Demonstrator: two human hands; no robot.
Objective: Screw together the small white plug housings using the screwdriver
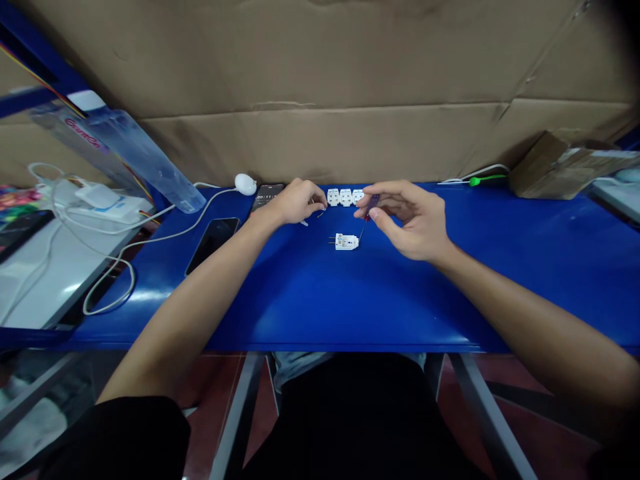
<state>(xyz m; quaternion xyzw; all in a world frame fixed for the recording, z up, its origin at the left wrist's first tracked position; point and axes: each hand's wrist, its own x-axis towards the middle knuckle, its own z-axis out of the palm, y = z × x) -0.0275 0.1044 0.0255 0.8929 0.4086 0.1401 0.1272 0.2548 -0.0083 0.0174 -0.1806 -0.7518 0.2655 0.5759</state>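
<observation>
My right hand holds a small screwdriver with a dark and red handle. Its thin shaft slants down to the right end of an opened white plug, whose pins point left and whose inside faces up. To the left, my left hand is closed, fingertips pinched low over the table beside a tiny metal part. Whatever lies between those fingertips is too small to make out. Behind the hands, several white plug pieces stand in a row, partly covered by my right fingers.
A dark phone lies left of my forearm; another phone showing a timer sits behind my left wrist. White cables loop across the left side. A clear plastic container leans there. A cardboard box stands at the back right.
</observation>
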